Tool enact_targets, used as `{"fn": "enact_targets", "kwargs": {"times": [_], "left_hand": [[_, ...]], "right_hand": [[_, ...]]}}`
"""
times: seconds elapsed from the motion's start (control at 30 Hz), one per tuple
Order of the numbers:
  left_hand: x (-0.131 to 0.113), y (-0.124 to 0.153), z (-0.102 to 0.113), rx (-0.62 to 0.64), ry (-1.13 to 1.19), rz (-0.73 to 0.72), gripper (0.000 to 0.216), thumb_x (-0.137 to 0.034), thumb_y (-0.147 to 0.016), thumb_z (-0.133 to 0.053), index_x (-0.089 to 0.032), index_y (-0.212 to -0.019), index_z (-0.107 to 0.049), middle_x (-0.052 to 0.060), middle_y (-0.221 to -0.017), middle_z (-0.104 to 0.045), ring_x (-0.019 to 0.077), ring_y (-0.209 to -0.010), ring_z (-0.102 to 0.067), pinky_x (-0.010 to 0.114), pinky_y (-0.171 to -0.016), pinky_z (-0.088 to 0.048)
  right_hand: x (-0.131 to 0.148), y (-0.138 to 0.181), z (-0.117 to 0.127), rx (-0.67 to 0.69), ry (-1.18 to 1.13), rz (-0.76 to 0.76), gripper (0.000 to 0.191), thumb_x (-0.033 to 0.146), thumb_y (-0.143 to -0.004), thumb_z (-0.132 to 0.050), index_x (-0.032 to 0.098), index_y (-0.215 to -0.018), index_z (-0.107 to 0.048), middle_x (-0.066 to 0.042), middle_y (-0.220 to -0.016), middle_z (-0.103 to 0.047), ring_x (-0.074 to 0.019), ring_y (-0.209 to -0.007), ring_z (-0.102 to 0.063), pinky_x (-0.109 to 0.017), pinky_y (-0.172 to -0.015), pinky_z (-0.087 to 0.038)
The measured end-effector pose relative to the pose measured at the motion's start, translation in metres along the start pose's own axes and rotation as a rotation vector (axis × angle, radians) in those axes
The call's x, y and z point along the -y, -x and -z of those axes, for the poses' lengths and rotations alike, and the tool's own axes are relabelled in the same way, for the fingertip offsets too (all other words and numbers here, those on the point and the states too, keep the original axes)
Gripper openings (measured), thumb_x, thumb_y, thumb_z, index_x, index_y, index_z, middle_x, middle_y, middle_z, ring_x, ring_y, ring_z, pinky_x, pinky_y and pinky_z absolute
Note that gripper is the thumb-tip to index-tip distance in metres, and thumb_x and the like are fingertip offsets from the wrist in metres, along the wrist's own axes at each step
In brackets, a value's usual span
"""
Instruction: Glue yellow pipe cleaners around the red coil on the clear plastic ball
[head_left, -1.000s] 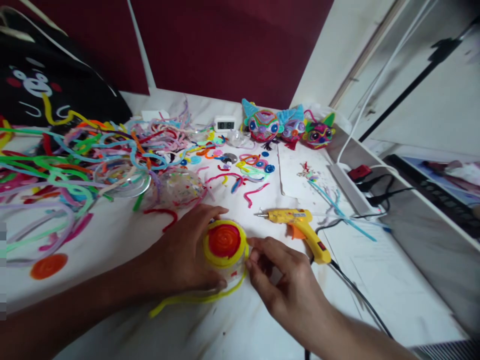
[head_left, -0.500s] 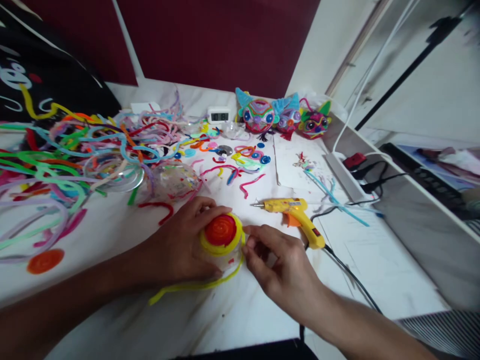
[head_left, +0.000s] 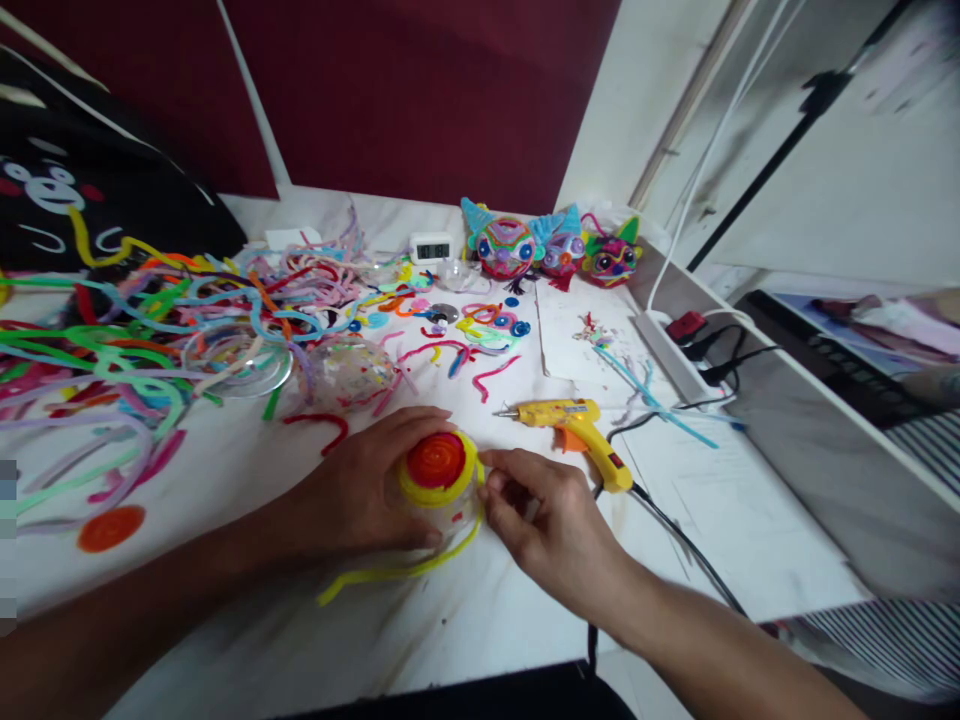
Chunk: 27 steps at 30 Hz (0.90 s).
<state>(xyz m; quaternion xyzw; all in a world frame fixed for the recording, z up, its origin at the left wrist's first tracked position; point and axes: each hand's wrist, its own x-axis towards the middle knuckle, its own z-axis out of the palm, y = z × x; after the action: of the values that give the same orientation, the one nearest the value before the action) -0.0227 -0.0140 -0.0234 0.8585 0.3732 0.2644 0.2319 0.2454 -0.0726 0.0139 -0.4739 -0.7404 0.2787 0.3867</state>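
Note:
My left hand (head_left: 375, 485) wraps round a clear plastic ball (head_left: 448, 519) and steadies it on the white table. On top of the ball is a red-orange coiled disc (head_left: 435, 460) ringed by yellow pipe cleaner. A loose yellow pipe cleaner (head_left: 397, 573) runs from the ball's right side, curving in front of it to the left. At that right side my right hand (head_left: 544, 515) pinches the yellow pipe cleaner between thumb and forefinger. A yellow hot glue gun (head_left: 574, 425) lies just beyond my right hand, nozzle pointing left.
Tangled pipe cleaners (head_left: 150, 330) cover the left of the table, near a clear half-shell (head_left: 349, 372) and an orange disc (head_left: 111, 527). Three decorated heads (head_left: 506, 248) stand at the back beside a digital clock (head_left: 432, 248). A power strip (head_left: 679, 355) and cords lie right.
The view has shifted slightly, so the table's things appear a little further left or lower. Both hands keep their hold on the ball and the yellow pipe cleaner.

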Motion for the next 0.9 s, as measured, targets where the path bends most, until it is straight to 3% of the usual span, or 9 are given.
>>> {"fn": "enact_targets", "kwargs": {"times": [0.3,0.5,0.63,0.77,0.83,0.9], "left_hand": [[0.007,0.001,-0.008,-0.077,0.024,-0.060,0.095,-0.040,-0.070,-0.098,-0.036,-0.159,-0.064,0.010,-0.152,-0.080,0.0416,-0.126,-0.083,0.059,-0.112,-0.070],[0.007,0.001,-0.007,-0.050,0.006,-0.061,0.093,-0.043,-0.075,-0.098,-0.034,-0.161,-0.062,0.011,-0.161,-0.075,0.0425,-0.138,-0.078,0.059,-0.123,-0.066],[0.003,0.000,-0.002,-0.092,-0.026,-0.089,0.088,-0.045,-0.086,-0.090,-0.034,-0.167,-0.056,0.003,-0.168,-0.069,0.0415,-0.148,-0.073,0.055,-0.131,-0.060],[-0.003,-0.002,0.005,-0.140,-0.065,-0.149,0.094,-0.043,-0.089,-0.094,-0.034,-0.172,-0.052,0.007,-0.172,-0.068,0.0426,-0.154,-0.069,0.056,-0.135,-0.057],[-0.006,-0.004,0.009,-0.171,-0.084,-0.175,0.095,-0.042,-0.090,-0.096,-0.034,-0.173,-0.051,0.010,-0.171,-0.068,0.0428,-0.155,-0.068,0.057,-0.135,-0.057],[-0.009,-0.005,0.011,-0.219,-0.106,-0.217,0.092,-0.042,-0.094,-0.094,-0.034,-0.174,-0.049,0.012,-0.172,-0.067,0.0422,-0.156,-0.068,0.056,-0.135,-0.058]], "right_hand": [[-0.003,0.000,0.000,0.051,-0.046,-0.100,0.030,0.017,-0.096,-0.065,0.014,-0.116,-0.088,-0.004,-0.079,-0.081,-0.0180,-0.065,-0.073,-0.027,-0.061,-0.055],[-0.005,-0.004,0.000,0.053,-0.075,-0.150,0.028,0.017,-0.096,-0.066,0.015,-0.113,-0.088,-0.003,-0.077,-0.081,-0.0163,-0.062,-0.072,-0.025,-0.060,-0.054],[-0.004,-0.007,0.008,0.023,-0.043,-0.149,0.031,0.022,-0.099,-0.067,0.014,-0.122,-0.087,-0.004,-0.079,-0.083,-0.0169,-0.061,-0.073,-0.025,-0.058,-0.056],[-0.009,-0.006,0.033,-0.078,0.176,-0.052,0.031,0.029,-0.104,-0.068,0.017,-0.127,-0.085,-0.009,-0.094,-0.088,-0.0212,-0.070,-0.078,-0.029,-0.060,-0.059],[-0.016,-0.004,0.050,-0.118,0.376,0.008,0.033,0.031,-0.109,-0.063,0.018,-0.129,-0.085,-0.015,-0.113,-0.088,-0.0254,-0.084,-0.083,-0.034,-0.069,-0.063],[-0.028,-0.002,0.066,-0.155,0.616,-0.004,0.034,0.033,-0.108,-0.061,0.016,-0.124,-0.086,-0.019,-0.113,-0.085,-0.0336,-0.094,-0.083,-0.042,-0.078,-0.064]]}}
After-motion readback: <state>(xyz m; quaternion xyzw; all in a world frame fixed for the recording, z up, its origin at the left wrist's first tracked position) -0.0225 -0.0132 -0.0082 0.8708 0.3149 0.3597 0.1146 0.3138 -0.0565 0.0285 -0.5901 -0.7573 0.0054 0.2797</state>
